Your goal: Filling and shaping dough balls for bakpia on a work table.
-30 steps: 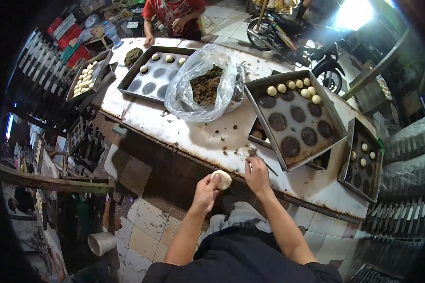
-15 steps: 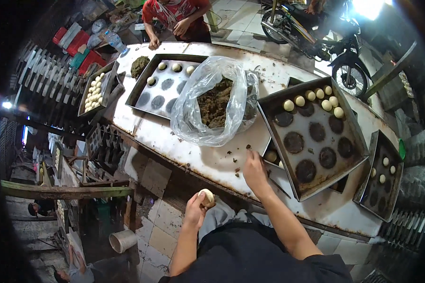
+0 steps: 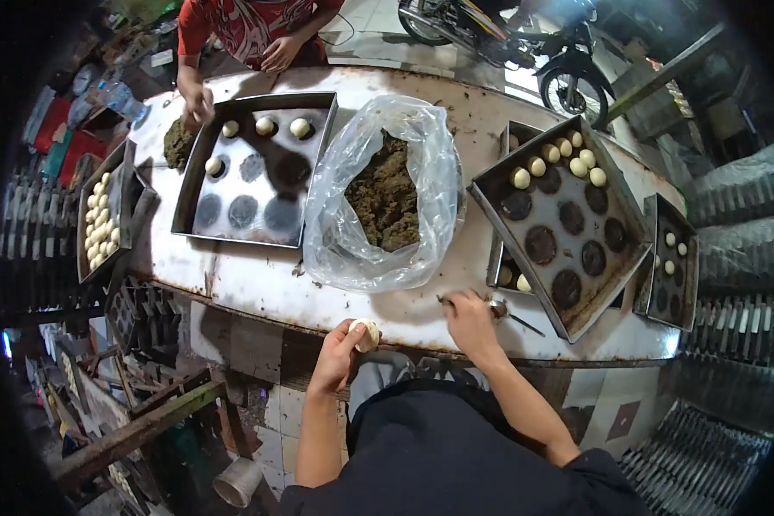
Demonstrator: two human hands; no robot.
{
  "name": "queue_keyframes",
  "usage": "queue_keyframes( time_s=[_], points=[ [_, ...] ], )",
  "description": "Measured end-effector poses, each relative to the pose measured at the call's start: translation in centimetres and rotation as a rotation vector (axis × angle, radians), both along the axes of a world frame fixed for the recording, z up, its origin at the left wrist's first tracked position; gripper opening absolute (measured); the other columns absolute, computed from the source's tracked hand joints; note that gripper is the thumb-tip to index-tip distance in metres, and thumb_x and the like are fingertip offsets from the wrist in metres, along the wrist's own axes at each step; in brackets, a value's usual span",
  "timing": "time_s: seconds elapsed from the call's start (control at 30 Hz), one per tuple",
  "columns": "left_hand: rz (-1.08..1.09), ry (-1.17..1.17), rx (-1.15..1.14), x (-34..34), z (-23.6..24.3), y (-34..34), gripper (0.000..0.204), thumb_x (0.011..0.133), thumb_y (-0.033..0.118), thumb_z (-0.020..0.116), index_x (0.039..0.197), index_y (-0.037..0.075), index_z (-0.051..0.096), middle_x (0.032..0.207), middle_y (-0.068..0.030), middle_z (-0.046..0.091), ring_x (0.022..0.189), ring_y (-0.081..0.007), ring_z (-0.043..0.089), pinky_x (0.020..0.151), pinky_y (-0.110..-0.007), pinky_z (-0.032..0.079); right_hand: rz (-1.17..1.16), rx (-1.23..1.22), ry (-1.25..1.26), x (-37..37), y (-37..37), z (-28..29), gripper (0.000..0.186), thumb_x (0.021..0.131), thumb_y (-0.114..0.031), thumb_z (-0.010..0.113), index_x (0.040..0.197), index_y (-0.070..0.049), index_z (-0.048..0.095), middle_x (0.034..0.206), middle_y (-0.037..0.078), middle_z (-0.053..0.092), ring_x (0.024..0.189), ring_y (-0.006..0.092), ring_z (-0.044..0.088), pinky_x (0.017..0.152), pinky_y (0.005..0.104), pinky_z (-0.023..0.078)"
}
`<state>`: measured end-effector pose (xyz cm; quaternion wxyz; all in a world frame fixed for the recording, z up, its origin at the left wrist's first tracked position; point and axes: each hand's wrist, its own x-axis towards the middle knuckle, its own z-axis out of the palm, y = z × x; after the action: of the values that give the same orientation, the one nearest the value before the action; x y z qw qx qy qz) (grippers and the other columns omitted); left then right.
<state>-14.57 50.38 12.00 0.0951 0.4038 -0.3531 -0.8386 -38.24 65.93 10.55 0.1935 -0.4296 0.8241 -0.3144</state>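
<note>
My left hand (image 3: 335, 361) is closed around a pale dough ball (image 3: 367, 335), held just off the table's front edge with the thumb on top. Over the white tabletop, my right hand (image 3: 469, 325) has its fingers bent together, with a small dark crumb (image 3: 444, 300) at the fingertips. Beside that hand lies a thin dark-handled tool (image 3: 525, 325) with a shiny rounded end. Beyond my hands stands a clear plastic bag (image 3: 439, 202) spread open around a mound of crumbly brown filling (image 3: 385, 193).
Right of the bag, a metal tray (image 3: 555, 320) with several dough balls rests tilted on others. Another tray (image 3: 241, 236) lies left. Side trays (image 3: 84, 249) (image 3: 669, 316) hold more balls. Across the table, a person in red (image 3: 258, 30) reaches toward a brown lump (image 3: 179, 142). A motorbike (image 3: 568, 82) stands behind.
My view has shifted and turned. My left hand has brought the dough ball up to the table edge. The other person's hand has moved over the brown lump.
</note>
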Motion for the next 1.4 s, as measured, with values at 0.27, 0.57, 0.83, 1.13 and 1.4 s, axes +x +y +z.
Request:
queue_keyframes(
  time_s=[0.27,0.57,0.83,1.13,1.4],
  points=[
    [-0.554,-0.192,-0.114,-1.4,1.0,-8.7,0.034,0.104,0.034,0.061,0.116,0.003,0.066,0.103,-0.0019,0.067,0.097,-0.0104,0.057,0.089,-0.029,0.046,-0.248,0.188,0.214,6.0,3.5,-2.4,0.017,0.087,0.000,0.068,0.104,0.003,0.069,0.099,0.021,0.064,0.089,0.0386,0.065,0.080,0.0443,0.053],
    [-0.540,-0.044,-0.079,3.4,-1.5,-12.1,0.034,0.105,0.035,0.061,0.113,0.002,0.065,0.100,-0.0007,0.065,0.096,-0.0091,0.057,0.088,-0.027,0.045,-0.053,-0.179,0.153,-2.1,-18.6,6.5,0.016,0.089,-0.004,0.067,0.102,0.002,0.073,0.097,0.021,0.069,0.086,0.0409,0.067,0.079,0.0445,0.054],
    [-0.142,-0.037,-0.028,10.4,-1.0,-11.8,0.029,0.105,0.031,0.061,0.111,0.003,0.065,0.098,-0.0004,0.065,0.091,-0.0092,0.056,0.084,-0.027,0.045,0.154,0.096,0.141,-4.9,-24.4,2.1,0.027,0.084,-0.017,0.075,0.096,0.007,0.074,0.094,0.030,0.071,0.092,0.0467,0.068,0.083,0.0479,0.056],
    [-0.101,0.154,-0.090,-0.7,3.8,-4.9,0.039,0.105,0.030,0.059,0.123,-0.005,0.062,0.113,-0.0080,0.068,0.107,-0.0156,0.064,0.094,-0.030,0.050,-0.064,-0.023,-0.409,-7.9,-21.1,3.7,0.018,0.084,-0.002,0.072,0.100,0.002,0.076,0.085,0.013,0.076,0.071,0.0189,0.070,0.069,0.0337,0.056],
    [0.387,0.254,0.019,-10.9,4.5,6.5,0.035,0.111,0.022,0.043,0.130,-0.005,0.057,0.120,-0.0121,0.068,0.105,-0.0211,0.069,0.098,-0.036,0.054,0.334,-0.513,0.235,-0.4,-3.4,7.7,0.033,0.091,-0.006,0.069,0.124,-0.003,0.071,0.121,0.015,0.071,0.116,0.0363,0.062,0.097,0.0414,0.049]
  ],
)
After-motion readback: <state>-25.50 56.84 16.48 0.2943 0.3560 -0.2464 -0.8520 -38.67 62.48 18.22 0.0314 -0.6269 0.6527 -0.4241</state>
